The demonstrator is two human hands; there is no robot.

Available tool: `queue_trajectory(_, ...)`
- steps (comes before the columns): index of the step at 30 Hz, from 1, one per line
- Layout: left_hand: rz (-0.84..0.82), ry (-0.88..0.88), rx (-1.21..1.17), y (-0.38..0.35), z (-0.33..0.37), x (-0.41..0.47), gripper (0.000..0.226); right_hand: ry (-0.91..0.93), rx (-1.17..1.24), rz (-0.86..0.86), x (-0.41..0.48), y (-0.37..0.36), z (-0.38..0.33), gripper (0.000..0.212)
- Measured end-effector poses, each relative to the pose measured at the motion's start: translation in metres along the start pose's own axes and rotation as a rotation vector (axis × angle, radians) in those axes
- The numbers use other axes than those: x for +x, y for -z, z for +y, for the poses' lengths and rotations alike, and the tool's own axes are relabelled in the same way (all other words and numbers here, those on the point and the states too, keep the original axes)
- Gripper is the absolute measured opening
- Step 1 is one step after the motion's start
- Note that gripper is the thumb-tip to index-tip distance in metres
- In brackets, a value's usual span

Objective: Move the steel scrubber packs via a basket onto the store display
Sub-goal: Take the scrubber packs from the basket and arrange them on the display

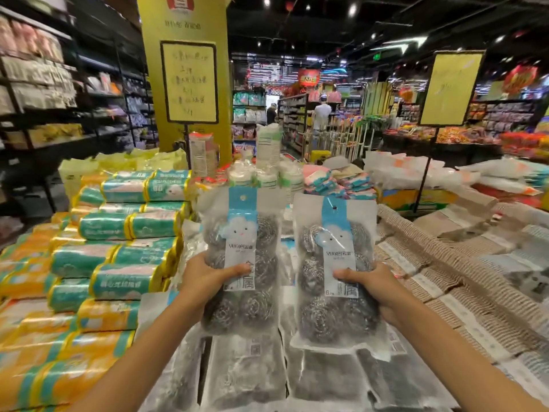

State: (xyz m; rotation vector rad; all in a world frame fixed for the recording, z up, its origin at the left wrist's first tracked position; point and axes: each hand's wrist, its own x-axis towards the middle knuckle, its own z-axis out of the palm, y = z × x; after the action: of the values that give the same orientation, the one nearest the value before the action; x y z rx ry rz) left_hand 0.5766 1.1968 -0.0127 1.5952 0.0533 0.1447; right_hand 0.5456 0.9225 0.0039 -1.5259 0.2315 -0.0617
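Steel scrubber packs (243, 373) lie flat in overlapping rows at the near edge of the store display (398, 200), straight ahead of the person. Two more are held upright above them, side by side with a narrow gap between.

The left pack (240, 233) is gripped by the left hand (205, 278), thumb pressed across the front of the label and fingers curled behind the pack's left edge. The right pack (335, 245) is gripped the same way by the right hand (377, 289), thumb on the front and fingers wrapped round the right edge. Each pack is a clear bag with round balls of steel wool in two columns, a blue and white label strip running down the middle with a cloud figure on it, and a hang hole at the top.

Along the left edge of the display, rolls in teal and orange wrappers (127, 251) are stacked in tiers, touching the lying packs. Toward the right edge lie rows of brown ribbed packs (445, 281) with white bands. Toward the far edge stand sleeves of white paper cups (269, 144) and folded cloths in pink and teal (326, 179).

A yellow sign on a black pole (190, 81) rises behind the cups in front of a yellow pillar (154, 40); a second yellow sign (451, 87) stands toward the far right corner. Dark shelving with packaged goods (44, 84) runs down the left. Two people (322, 114) stand in the aisle well beyond the display, too small to describe.
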Motion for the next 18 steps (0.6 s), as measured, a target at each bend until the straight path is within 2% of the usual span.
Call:
queue_trajectory(5, 0.039, 0.067, 0.017, -0.027, -0.015, 0.065, 0.034, -0.049, -0.054, -0.042, 0.09, -0.004, 0.004, 0.03)
queue_trajectory(10, 0.096, 0.186, 0.123, -0.044, -0.037, 0.136, 0.045, -0.128, -0.057, -0.098, 0.176, -0.01, 0.018, 0.026)
queue_trajectory(13, 0.11, 0.231, 0.178, -0.055, -0.053, 0.172, 0.039, -0.205, -0.089, -0.123, 0.224, -0.013, 0.033, 0.03)
queue_trajectory(14, 0.111, 0.248, 0.185, -0.059, -0.057, 0.181, 0.037, -0.226, -0.083, -0.124, 0.238, -0.016, 0.038, 0.036)
queue_trajectory(17, 0.088, 0.317, 0.218, -0.067, -0.071, 0.206, 0.042, -0.315, -0.111, -0.139, 0.275, -0.022, 0.06, 0.083)
queue_trajectory(18, 0.09, 0.346, 0.237, -0.069, -0.075, 0.212, 0.047, -0.329, -0.105, -0.136, 0.287, -0.023, 0.071, 0.085)
